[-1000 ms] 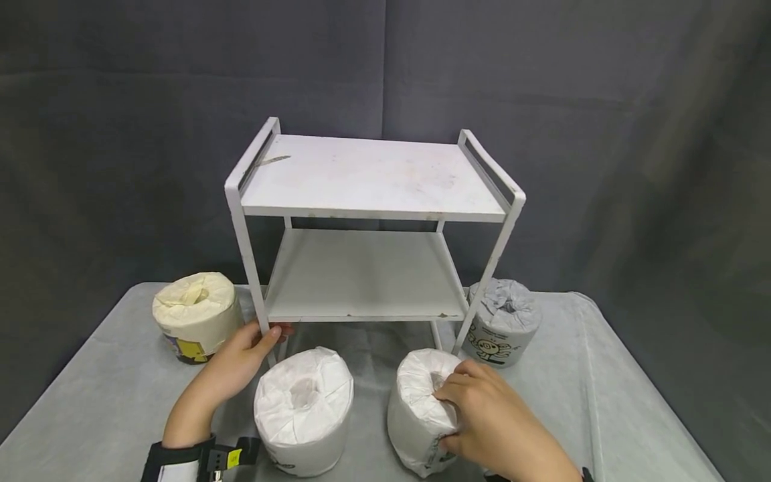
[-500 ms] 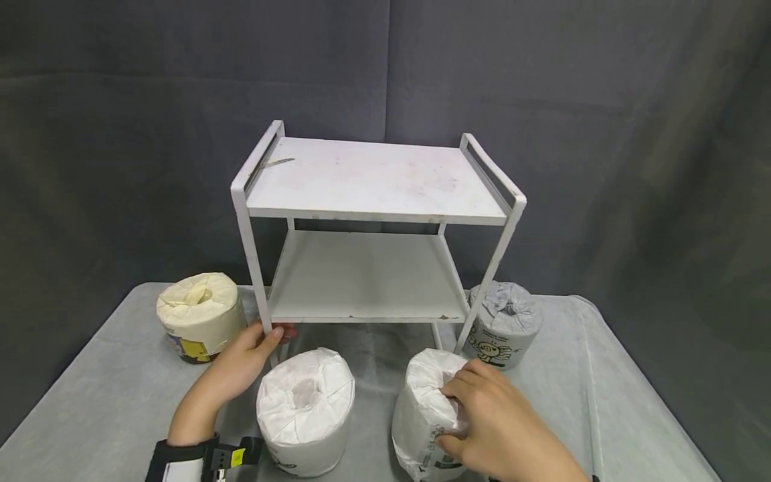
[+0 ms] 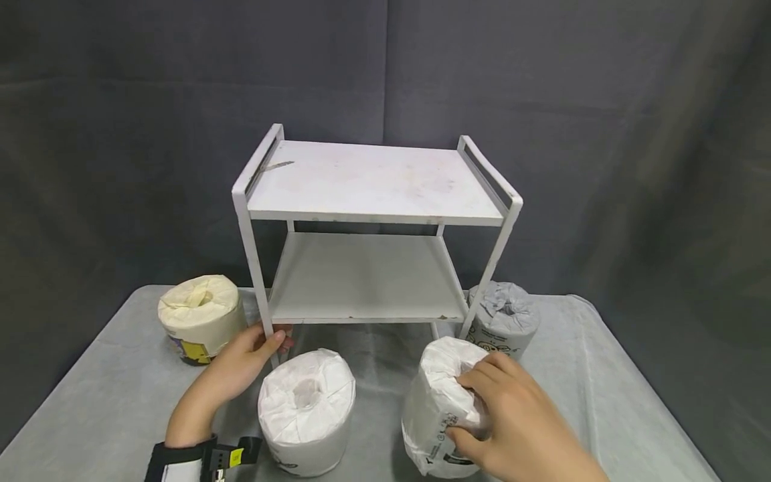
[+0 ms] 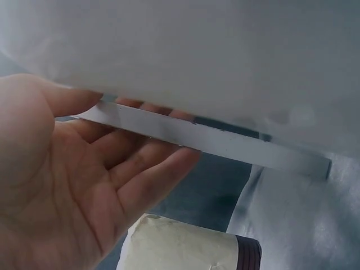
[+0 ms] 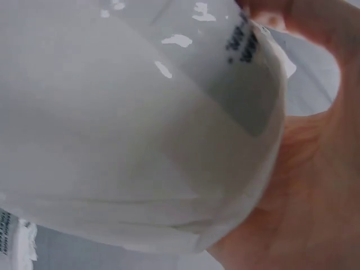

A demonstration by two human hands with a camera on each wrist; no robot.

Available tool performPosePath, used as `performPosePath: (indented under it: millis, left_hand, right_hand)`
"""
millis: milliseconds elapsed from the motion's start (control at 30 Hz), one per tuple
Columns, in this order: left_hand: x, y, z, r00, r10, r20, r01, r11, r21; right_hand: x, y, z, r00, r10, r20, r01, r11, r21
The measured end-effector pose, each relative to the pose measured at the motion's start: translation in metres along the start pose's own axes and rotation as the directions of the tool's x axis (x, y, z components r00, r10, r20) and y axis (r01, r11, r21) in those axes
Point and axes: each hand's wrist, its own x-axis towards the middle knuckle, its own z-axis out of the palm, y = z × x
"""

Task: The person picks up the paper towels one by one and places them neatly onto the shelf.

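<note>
A white two-tier shelf (image 3: pixel 373 181) stands at the table's centre. My left hand (image 3: pixel 247 361) holds its front left leg low down; in the left wrist view the thumb lies on one side of the white leg (image 4: pixel 236 149) and the fingers pass behind it. At the front right, my right hand (image 3: pixel 512 415) grips a toilet roll (image 3: pixel 430 428) in white printed wrapping, fingers at its top hole and thumb on its side. The roll leans, and in the right wrist view its wrapped surface (image 5: pixel 140 124) fills much of the picture. Its underside is hidden.
Another white-wrapped toilet roll (image 3: pixel 307 415) stands at front centre. A yellow-wrapped roll (image 3: pixel 201 314) is left of the shelf, and a grey-wrapped one (image 3: pixel 506 314) behind its right leg. Grey cloth covers the table (image 3: pixel 614 402); a dark curtain (image 3: pixel 385 67) hangs behind.
My right hand has moved to the right with the white-wrapped toilet roll, which has shifted and tilted more. The left hand keeps its hold on the shelf leg.
</note>
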Motion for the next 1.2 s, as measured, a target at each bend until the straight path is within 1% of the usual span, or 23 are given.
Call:
performPosePath:
  millis: [133,233,467,667,800,867,967,1067,1167,1200]
  left_hand:
    - [0.0,0.0,0.001,1.0,0.003,-0.001,-0.003,1.0,-0.008]
    - [0.0,-0.001,0.001,1.0,0.017,-0.011,-0.017,1.0,-0.01]
    - [0.001,0.0,0.001,1.0,0.014,-0.027,-0.014,1.0,-0.004]
    - [0.0,0.001,0.001,0.999,0.011,-0.033,-0.011,1.0,-0.006]
    - [0.0,0.001,0.002,0.999,0.008,-0.04,-0.008,1.0,0.002]
    - [0.0,0.001,0.001,0.999,-0.001,-0.044,0.001,1.0,0.005]
    - [0.0,0.003,0.003,0.998,-0.014,-0.058,0.014,1.0,0.003]
    - [0.001,0.003,0.004,0.997,-0.016,-0.073,0.016,1.0,-0.003]
    - [0.002,0.004,0.004,0.996,-0.007,-0.084,0.007,1.0,-0.009]
    - [0.001,0.005,0.004,0.996,-0.007,-0.086,0.005,1.0,-0.015]
  right_hand:
    - [-0.003,0.0,-0.008,0.999,0.005,-0.038,-0.005,1.0,-0.012]
    - [-0.003,0.0,-0.011,0.998,-0.005,-0.067,0.006,1.0,0.003]
    - [0.003,-0.001,-0.01,0.985,-0.089,-0.147,0.102,0.991,0.083]
    - [0.016,-0.004,-0.016,0.974,-0.123,-0.192,0.143,0.985,0.096]
    - [0.025,-0.007,-0.018,0.954,-0.166,-0.249,0.188,0.98,0.069]
    - [0.031,-0.009,-0.018,0.939,-0.185,-0.289,0.206,0.978,0.044]
    - [0.038,-0.013,-0.018,0.924,-0.175,-0.34,0.191,0.981,0.015]
    - [0.044,-0.016,-0.018,0.921,-0.137,-0.364,0.149,0.989,0.005]
    - [0.049,-0.019,-0.018,0.927,-0.086,-0.366,0.1,0.995,0.019]
    - [0.051,-0.02,-0.017,0.924,-0.077,-0.374,0.093,0.995,0.026]
